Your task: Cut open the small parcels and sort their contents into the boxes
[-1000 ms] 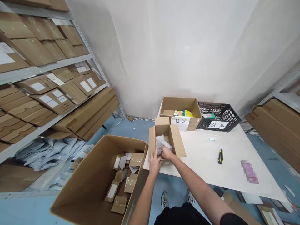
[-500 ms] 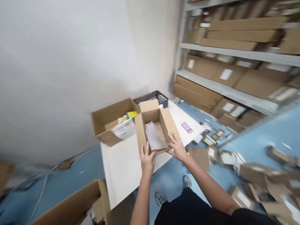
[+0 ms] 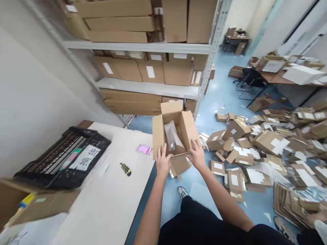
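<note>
An open cardboard box [image 3: 188, 127] is held out in front of me, its flaps standing up and outward. Inside it lies a crumpled translucent plastic bag [image 3: 171, 132]. My left hand [image 3: 163, 162] grips the near left corner, thumb along the near edge. At the near right corner, my right hand [image 3: 197, 154] has its fingers closed over the side. The box is off the table, beside its right edge and above the floor. On the white table [image 3: 109, 204] lie a pink phone [image 3: 144, 149] and a yellow-black box cutter [image 3: 125, 169].
A black plastic crate [image 3: 63, 160] and another open box [image 3: 43, 206] stand on the table at left. Metal shelving [image 3: 150, 89] full of boxes rises ahead. Discarded boxes [image 3: 238, 129] cover the floor at right. Another person's shoe [image 3: 284, 229] shows at lower right.
My view has swung to the right. The box has moved with both hands from over the table to beyond its right edge. The box cutter and the cluttered floor are now in view.
</note>
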`<state>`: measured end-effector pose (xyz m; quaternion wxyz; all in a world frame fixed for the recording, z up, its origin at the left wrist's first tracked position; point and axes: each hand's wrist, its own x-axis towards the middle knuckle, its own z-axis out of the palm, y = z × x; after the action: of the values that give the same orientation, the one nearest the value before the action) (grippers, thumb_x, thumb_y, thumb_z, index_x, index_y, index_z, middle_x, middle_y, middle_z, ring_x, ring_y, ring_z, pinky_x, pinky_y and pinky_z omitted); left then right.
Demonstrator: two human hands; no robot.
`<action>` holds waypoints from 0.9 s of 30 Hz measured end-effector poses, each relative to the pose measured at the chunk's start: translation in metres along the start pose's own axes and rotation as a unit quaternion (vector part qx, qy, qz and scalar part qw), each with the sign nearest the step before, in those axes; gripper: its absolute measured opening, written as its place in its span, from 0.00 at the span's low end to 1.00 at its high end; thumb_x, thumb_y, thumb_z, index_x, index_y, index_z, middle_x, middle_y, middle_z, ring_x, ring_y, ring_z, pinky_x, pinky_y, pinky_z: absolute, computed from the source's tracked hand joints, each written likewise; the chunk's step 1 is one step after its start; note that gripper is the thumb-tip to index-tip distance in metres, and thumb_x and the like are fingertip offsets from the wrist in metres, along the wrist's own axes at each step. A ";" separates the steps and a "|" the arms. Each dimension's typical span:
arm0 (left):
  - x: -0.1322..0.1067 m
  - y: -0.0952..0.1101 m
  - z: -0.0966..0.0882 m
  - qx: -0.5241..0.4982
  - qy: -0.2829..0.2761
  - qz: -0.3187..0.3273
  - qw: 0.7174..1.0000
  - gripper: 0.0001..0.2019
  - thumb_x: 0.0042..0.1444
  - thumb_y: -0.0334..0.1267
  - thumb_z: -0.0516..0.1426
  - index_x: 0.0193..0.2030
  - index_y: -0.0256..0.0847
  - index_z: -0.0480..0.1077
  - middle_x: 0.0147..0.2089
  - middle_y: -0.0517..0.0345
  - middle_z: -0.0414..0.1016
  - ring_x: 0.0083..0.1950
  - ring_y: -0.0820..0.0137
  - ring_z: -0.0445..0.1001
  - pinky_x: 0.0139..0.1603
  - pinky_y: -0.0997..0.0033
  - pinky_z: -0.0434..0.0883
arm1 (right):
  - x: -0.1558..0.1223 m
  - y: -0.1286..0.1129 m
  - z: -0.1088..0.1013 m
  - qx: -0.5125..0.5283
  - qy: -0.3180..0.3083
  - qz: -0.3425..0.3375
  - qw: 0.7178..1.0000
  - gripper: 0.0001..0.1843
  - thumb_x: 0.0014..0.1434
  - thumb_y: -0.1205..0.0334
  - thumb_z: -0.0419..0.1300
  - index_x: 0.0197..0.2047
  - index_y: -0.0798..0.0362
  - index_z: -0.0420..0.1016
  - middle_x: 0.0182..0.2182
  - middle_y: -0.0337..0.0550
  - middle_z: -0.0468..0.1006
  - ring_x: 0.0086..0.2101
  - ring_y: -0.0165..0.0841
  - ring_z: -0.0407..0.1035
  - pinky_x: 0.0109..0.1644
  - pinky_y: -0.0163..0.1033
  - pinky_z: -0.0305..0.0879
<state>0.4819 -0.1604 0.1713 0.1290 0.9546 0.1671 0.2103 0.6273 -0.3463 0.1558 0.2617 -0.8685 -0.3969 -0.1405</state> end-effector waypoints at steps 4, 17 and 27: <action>0.063 0.057 0.056 -0.028 -0.082 0.061 0.994 0.12 0.61 0.35 0.61 0.50 0.53 0.81 0.81 0.62 0.46 0.81 0.46 0.43 0.75 0.36 0.57 | -0.007 0.079 -0.017 -0.089 0.018 0.119 0.989 0.06 0.60 0.57 0.68 0.39 0.49 0.82 0.69 0.51 0.66 0.71 0.58 0.48 0.69 0.75 0.45; 0.114 0.068 0.073 -0.114 -0.086 0.045 0.989 0.27 0.65 0.35 0.56 0.71 0.49 0.65 0.81 0.52 0.47 0.81 0.49 0.42 0.75 0.40 0.59 | 0.012 0.137 -0.014 0.005 0.067 0.190 0.979 0.31 0.60 0.62 0.60 0.67 0.51 0.69 0.74 0.54 0.53 0.73 0.57 0.42 0.71 0.68 0.54; 0.053 -0.013 -0.025 -0.045 0.056 -0.100 0.992 0.26 0.67 0.39 0.55 0.71 0.49 0.64 0.81 0.52 0.47 0.80 0.51 0.46 0.76 0.42 0.59 | 0.100 -0.009 0.043 0.165 -0.029 -0.033 0.985 0.31 0.66 0.59 0.57 0.71 0.49 0.63 0.75 0.52 0.52 0.73 0.53 0.44 0.72 0.66 0.54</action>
<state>0.5127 -0.1246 0.2086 0.1827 0.9130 0.2592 0.2565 0.6866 -0.2555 0.1692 0.3850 -0.8035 -0.4506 -0.0560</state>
